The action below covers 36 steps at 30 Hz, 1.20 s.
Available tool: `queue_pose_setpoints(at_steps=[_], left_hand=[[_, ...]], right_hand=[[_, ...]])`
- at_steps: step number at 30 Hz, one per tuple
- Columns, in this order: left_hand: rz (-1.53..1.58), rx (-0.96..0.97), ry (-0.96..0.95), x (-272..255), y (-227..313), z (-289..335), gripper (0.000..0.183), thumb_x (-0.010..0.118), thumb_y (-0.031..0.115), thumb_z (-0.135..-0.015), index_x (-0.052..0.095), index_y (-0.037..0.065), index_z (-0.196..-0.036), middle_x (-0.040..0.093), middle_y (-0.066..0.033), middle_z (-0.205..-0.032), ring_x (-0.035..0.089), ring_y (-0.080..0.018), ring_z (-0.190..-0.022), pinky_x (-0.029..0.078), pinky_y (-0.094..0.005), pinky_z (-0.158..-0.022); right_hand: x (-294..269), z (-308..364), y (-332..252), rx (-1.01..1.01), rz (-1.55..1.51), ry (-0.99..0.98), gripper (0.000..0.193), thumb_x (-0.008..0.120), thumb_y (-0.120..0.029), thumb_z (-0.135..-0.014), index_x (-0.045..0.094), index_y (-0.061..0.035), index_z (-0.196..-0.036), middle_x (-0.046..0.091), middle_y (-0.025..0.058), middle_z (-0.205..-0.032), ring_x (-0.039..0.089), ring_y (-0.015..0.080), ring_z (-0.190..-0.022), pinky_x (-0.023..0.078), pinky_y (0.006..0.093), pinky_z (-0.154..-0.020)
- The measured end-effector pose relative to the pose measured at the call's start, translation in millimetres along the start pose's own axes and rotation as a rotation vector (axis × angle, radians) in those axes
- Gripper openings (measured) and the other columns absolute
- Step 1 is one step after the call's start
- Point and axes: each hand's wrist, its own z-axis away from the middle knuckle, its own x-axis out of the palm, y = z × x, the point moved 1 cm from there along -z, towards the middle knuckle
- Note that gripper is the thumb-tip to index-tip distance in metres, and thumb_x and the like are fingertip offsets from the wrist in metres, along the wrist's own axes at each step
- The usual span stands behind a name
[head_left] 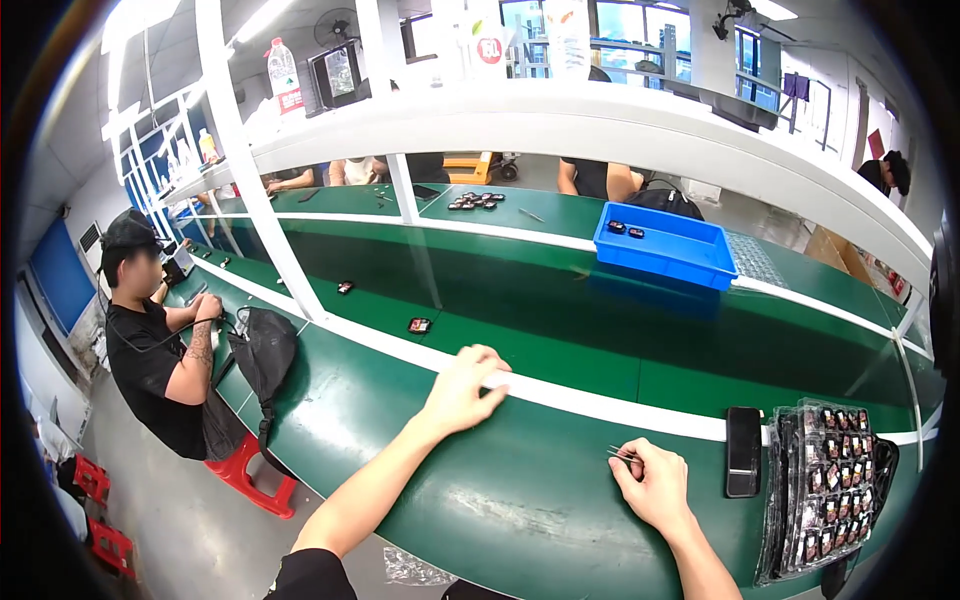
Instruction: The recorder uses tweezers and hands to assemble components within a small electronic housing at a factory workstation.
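My left hand (463, 392) rests at the white rail along the belt, its fingers bent and the thumb apart, with nothing visible in it. My right hand (655, 485) is over the green table and pinches a pair of tweezers (622, 455), whose metal tips point left. On the green belt (520, 350), a small black square piece (420, 325) lies just beyond my left hand. Another black piece (345, 287) sits farther along to the left. Right of my right hand stands a stack of clear plastic trays (830, 490) filled with rows of small black pieces.
A black phone (743, 452) lies beside the trays. Across the belt, a blue bin (665, 245) holds two black pieces. A white shelf (560, 110) runs overhead on posts. On the left, a co-worker (155, 340) sits near a black bag (262, 355).
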Motion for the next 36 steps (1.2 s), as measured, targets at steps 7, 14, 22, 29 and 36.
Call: queue_pose_setpoints(at_steps=[7, 14, 22, 29, 36], left_hand=[[-0.321, -0.546, 0.338, 1, -132, -17, 0.082, 0.09, 0.042, -0.092, 0.056, 0.002, -0.154, 0.055, -0.025, -0.156, 0.054, -0.0441, -0.143, 0.046, -0.0587, -0.12], [-0.304, -0.384, 0.34, 2, -187, -17, 0.053, 0.079, 0.001, -0.098, 0.059, 0.003, -0.147, 0.069, -0.0211, -0.117, 0.067, -0.0397, -0.111, 0.055, -0.0536, -0.098], [0.15, -0.045, 0.07, 34, -18, -5, 0.048, 0.077, 0.002, -0.099, 0.064, 0.004, -0.144, 0.067, -0.0141, -0.119, 0.065, -0.0285, -0.106, 0.058, -0.0426, -0.098], [0.369, 0.305, -0.318, 48, 126, 19, 0.052, 0.074, 0.011, -0.099, 0.063, 0.005, -0.15, 0.07, -0.0163, -0.133, 0.066, -0.0368, -0.125, 0.056, -0.0475, -0.106], [0.404, 0.236, -0.339, 45, 104, 21, 0.057, 0.074, 0.012, -0.098, 0.062, 0.01, -0.153, 0.068, -0.0129, -0.14, 0.068, -0.0338, -0.128, 0.058, -0.0458, -0.107]], right_hand=[[-4, 5, -6, 0.0, -0.005, 0.009, 0.014, 0.084, -0.02, -0.095, 0.074, -0.01, -0.096, 0.064, 0.0023, -0.068, 0.065, 0.0214, -0.057, 0.049, 0.0382, -0.056], [5, -7, 4, -0.065, -0.001, -0.019, 0.019, 0.074, -0.029, -0.103, 0.071, -0.0099, -0.103, 0.08, 0.0101, -0.091, 0.079, 0.0347, -0.083, 0.062, 0.049, -0.072], [-2, 0, 10, 0.095, -0.186, 0.093, 0.026, 0.077, -0.029, -0.105, 0.077, -0.0028, -0.106, 0.078, 0.0136, -0.082, 0.075, 0.0281, -0.072, 0.059, 0.043, -0.069], [-5, 1, 8, 0.15, -0.34, 0.117, 0.02, 0.08, -0.016, -0.105, 0.076, 0.0029, -0.102, 0.067, 0.0052, -0.071, 0.058, 0.0089, -0.064, 0.048, 0.0298, -0.061], [2, -3, 6, 0.181, -0.319, 0.084, 0.019, 0.08, -0.014, -0.104, 0.073, 0.0033, -0.099, 0.066, -0.0002, -0.072, 0.05, 0.0048, -0.063, 0.042, 0.0269, -0.058]])
